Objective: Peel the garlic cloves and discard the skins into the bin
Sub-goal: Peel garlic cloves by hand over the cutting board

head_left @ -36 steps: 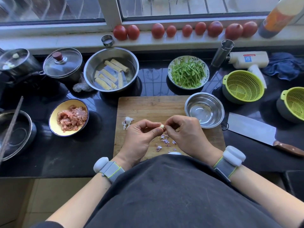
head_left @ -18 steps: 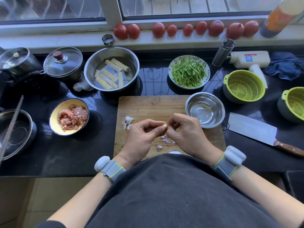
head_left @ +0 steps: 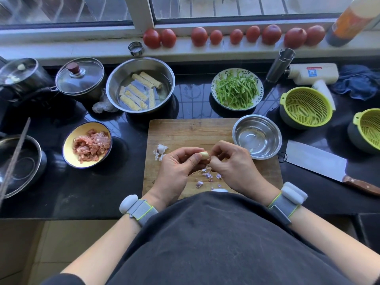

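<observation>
Clove [head_left: 204,154]: pale and mostly bare, held above the board [head_left: 185,130], pinched between the fingertips of the left hand [head_left: 176,171]. The right hand [head_left: 232,163] meets it from the other side, fingers curled in against its tip; whether they pinch skin or the clove itself cannot be told.

Skins [head_left: 207,175]: small purplish scraps lie scattered on the board directly beneath the hands. A larger pale clump of garlic [head_left: 161,151] sits on the board just left of the left hand; whether it is husk or unpeeled cloves is unclear.

Bowl [head_left: 257,136]: steel, on the board's right corner, just beside the right hand. One small pale piece lies inside near its front rim.

Bin: not in view.

Step in hand, as judged: peeling, near the finish on this clove. Discarding has not begun, since the scraps lie on the board.

Next move calls for stripping any last skin, setting the clove down, probably in the bowl, then gathering the scraps.
</observation>
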`<action>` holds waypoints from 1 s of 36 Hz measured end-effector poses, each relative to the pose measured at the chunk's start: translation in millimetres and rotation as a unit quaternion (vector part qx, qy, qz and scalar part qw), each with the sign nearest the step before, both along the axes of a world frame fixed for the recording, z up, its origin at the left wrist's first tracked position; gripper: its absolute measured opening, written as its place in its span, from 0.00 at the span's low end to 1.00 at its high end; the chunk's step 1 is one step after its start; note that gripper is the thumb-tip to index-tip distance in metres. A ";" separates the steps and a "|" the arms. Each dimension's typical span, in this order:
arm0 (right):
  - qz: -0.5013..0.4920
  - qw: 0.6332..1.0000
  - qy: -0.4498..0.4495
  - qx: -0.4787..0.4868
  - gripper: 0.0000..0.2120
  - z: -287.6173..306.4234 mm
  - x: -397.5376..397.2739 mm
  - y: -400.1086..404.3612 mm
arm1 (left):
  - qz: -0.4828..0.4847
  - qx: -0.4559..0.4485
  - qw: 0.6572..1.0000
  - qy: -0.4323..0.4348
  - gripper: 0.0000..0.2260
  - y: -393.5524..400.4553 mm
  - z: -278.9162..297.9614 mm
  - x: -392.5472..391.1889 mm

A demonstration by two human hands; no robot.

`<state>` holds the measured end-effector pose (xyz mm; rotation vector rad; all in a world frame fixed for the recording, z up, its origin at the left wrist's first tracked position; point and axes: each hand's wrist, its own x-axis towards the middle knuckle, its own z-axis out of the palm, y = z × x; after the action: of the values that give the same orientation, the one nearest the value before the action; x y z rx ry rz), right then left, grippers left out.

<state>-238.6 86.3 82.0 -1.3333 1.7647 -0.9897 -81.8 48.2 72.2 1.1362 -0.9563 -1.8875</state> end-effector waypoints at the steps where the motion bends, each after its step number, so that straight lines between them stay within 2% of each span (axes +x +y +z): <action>1: 0.000 1.000 -0.001 0.001 0.07 -0.2 0.6 0.0 | 0.004 0.006 1.000 0.007 0.07 0.3 0.6 0.0; 11: -0.007 1.000 -0.014 0.018 0.05 -0.7 -0.6 0.3 | 0.041 0.083 0.993 0.074 0.14 -1.1 2.9 -0.8; 15: -0.022 0.999 -0.014 0.035 0.05 -6.7 -4.0 0.1 | 0.060 0.106 0.989 0.089 0.08 -3.6 1.0 1.3; 18: -0.027 0.998 -0.003 0.054 0.04 -12.3 -6.5 -0.2 | 0.061 0.121 0.986 0.094 0.10 -4.5 -0.1 3.1; 24: -0.007 0.982 0.127 0.143 0.16 -32.3 -11.8 1.8 | 0.042 0.147 0.986 0.069 0.06 -4.0 -6.0 4.1; 26: 0.014 0.976 0.144 0.163 0.15 -37.8 -13.6 3.2 | 0.039 0.151 0.986 0.059 0.07 -4.6 -7.7 4.8; 30: 0.016 0.980 0.090 0.176 0.05 -36.3 -13.0 2.0 | 0.041 0.159 0.986 0.037 0.09 -4.9 -12.3 5.2; 36: 0.024 0.990 0.035 0.134 0.05 -16.6 -6.7 0.8 | 0.036 0.161 0.986 0.012 0.07 -3.2 -18.0 3.1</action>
<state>-245.3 87.0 65.4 -1.2457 1.8348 -0.6594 -78.7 45.0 54.2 1.3102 -0.6001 -2.0391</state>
